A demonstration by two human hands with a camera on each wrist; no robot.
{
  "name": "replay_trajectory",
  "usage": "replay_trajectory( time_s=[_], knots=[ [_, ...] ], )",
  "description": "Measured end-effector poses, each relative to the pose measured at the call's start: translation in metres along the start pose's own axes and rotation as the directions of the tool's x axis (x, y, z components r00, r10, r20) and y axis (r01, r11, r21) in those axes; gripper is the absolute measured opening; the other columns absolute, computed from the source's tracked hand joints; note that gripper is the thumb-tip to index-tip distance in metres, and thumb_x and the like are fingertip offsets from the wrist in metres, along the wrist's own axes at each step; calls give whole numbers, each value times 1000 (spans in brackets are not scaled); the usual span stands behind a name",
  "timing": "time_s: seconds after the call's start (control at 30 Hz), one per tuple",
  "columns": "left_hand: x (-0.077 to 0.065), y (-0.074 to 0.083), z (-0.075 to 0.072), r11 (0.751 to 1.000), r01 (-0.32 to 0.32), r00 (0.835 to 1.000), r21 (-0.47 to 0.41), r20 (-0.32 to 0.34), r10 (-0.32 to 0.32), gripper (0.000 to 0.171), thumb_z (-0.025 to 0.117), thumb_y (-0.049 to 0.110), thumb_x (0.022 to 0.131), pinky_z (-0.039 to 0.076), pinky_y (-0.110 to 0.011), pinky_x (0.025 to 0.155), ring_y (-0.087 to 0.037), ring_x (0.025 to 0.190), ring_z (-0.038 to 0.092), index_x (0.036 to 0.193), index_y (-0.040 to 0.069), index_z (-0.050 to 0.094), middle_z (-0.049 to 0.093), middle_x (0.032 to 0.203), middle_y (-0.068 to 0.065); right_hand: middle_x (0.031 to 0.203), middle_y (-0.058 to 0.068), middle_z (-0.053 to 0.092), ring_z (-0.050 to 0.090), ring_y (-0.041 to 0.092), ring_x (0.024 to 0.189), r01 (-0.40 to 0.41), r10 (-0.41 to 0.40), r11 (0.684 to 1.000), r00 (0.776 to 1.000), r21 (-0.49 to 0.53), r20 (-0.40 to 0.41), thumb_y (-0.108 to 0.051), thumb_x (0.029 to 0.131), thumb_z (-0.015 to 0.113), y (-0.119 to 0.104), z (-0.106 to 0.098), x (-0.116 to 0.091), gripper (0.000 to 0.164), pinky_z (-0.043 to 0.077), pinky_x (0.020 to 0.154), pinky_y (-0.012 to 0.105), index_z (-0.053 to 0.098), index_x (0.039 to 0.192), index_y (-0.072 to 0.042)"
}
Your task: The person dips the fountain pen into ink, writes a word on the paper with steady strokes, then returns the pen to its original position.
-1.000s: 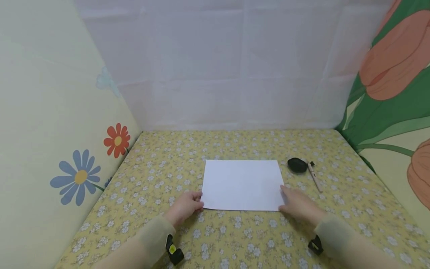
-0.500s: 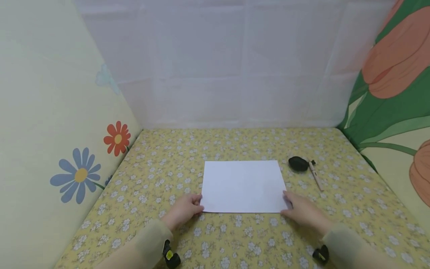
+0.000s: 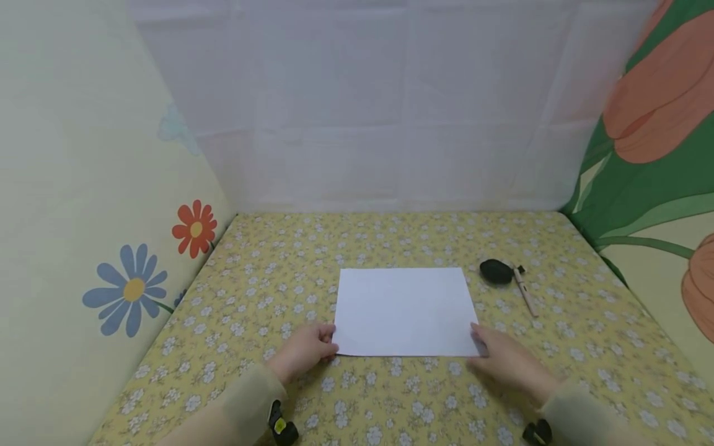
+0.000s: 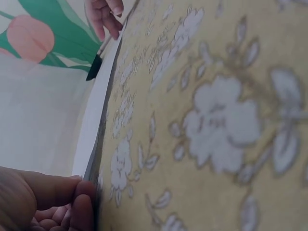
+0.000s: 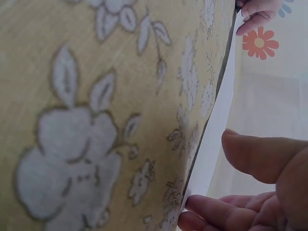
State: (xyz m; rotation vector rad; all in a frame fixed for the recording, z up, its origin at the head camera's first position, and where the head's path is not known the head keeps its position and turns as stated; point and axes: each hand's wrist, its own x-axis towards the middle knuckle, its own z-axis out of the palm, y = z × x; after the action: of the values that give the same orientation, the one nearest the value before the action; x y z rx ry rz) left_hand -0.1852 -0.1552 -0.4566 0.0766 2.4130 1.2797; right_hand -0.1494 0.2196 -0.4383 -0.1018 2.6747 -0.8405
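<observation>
Your right hand has just loosened, thumb off the paper, fingertips at its right edge; only your left hand, pinching the near left corner, grips it, mid-table.

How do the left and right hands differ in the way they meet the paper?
Grip: the left hand pinches the paper between thumb and finger, while the right hand holds its thumb spread away from its fingers, with no pinch.
Fingers: the left hand's are curled, the right hand's straighter.
Place: the left hand is at the near left corner, the right hand by the near right.
Both are bare, below pale sleeves.
</observation>
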Motion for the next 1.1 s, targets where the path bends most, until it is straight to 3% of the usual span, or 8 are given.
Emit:
replay_trajectory(
  time_s=[0.27,0.43,0.6,0.7,0.83,0.93,1.0,1.1],
  knots=[
    [-4,0,2,999,-2,1000,50,-14,3,33,67,12,90,36,-26,51,-15,57,45,120,0,64,53,67,-2,143,27,42,40,45,130,-22,22,1000,1000,-1,20,-28,85,73,-1,-1,-5,77,32,104,60,38,143,7],
    [-5,5,2,980,-55,998,192,-34,62,14,69,12,88,36,-28,50,-15,54,43,82,2,60,50,64,-1,141,26,45,42,44,129,-5,5,1000,1000,-22,15,-28,86,73,-1,-1,-5,75,33,104,59,39,143,7],
    [-4,7,0,924,-130,988,361,-27,150,38,71,13,86,41,-30,54,-16,61,47,120,-2,61,52,72,-2,140,27,46,43,44,128,14,-14,999,1000,-39,10,-28,86,73,0,-1,-4,74,35,103,59,40,141,8],
    [-1,3,-3,844,-207,970,495,-6,241,58,74,20,85,45,-32,66,-15,78,49,137,4,52,54,91,-1,140,26,47,44,44,127,24,-24,999,1000,-37,8,-27,86,73,0,-2,-5,73,35,103,59,40,142,8],
    [4,-3,-12,639,-385,903,666,128,411,56,72,30,87,39,-45,99,-25,117,48,139,17,54,53,129,-6,140,26,47,43,44,128,35,-34,999,999,-33,9,-28,86,73,1,-2,-5,74,35,103,59,40,142,8],
    [7,-4,-20,501,-517,837,694,287,466,53,65,33,92,21,-54,113,-32,140,29,141,20,51,38,151,-7,140,26,46,43,45,128,35,-35,999,999,-37,11,-29,86,73,2,-2,-5,74,35,103,60,40,141,8],
    [9,-2,-23,461,-569,812,680,377,446,53,59,35,96,15,-55,114,-32,144,20,145,21,46,28,156,-5,140,26,46,42,45,128,36,-35,999,999,-36,15,-29,86,73,2,-3,-5,74,34,103,60,40,142,7],
    [11,1,-25,451,-601,798,660,457,393,55,52,41,99,9,-55,115,-30,146,10,149,25,37,17,160,-4,140,26,46,42,45,128,39,-39,998,999,-45,19,-30,87,72,3,-3,-4,74,34,103,60,40,142,7]
  ],
)
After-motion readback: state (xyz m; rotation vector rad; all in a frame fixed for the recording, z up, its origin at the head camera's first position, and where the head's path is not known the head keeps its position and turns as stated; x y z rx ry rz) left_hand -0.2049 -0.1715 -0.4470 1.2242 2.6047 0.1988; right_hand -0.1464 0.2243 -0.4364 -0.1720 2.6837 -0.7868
